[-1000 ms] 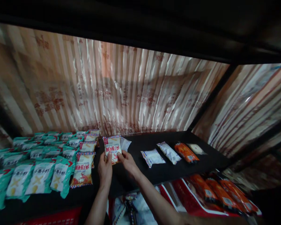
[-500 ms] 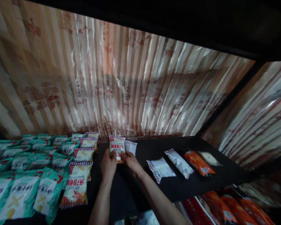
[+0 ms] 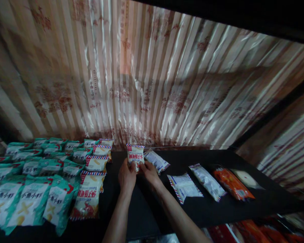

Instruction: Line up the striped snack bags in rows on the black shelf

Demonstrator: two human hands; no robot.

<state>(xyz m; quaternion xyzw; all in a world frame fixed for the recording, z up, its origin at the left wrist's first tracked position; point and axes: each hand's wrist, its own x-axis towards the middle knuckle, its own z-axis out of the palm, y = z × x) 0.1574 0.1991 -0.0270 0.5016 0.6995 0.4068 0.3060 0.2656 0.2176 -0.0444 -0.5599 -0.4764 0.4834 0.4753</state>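
A red-and-white snack bag [image 3: 136, 155] with a striped edge stands upright between my two hands at the back of the black shelf [image 3: 142, 209]. My left hand [image 3: 128, 175] grips its lower left side, thumb on the front. My right hand [image 3: 149, 172] pinches its lower right corner. Just behind my right hand lies a white bag [image 3: 157, 161], back side up. Left of my hands, a row of matching red-and-white bags [image 3: 87, 195] runs from front to back, beside several rows of green bags [image 3: 31, 202].
Lying on the shelf at the right are two white bags [image 3: 184, 187] [image 3: 207, 181], an orange bag [image 3: 233, 183] and a clear pack with pale contents [image 3: 247, 179]. Striped sheeting [image 3: 142, 84] hangs behind. Red and orange packages [image 3: 253, 231] show below the front edge.
The view has shifted, so most things sit further right or left in frame. The white bag behind my right hand now lies tilted and shows more fully. Both hands still hold the snack bag.
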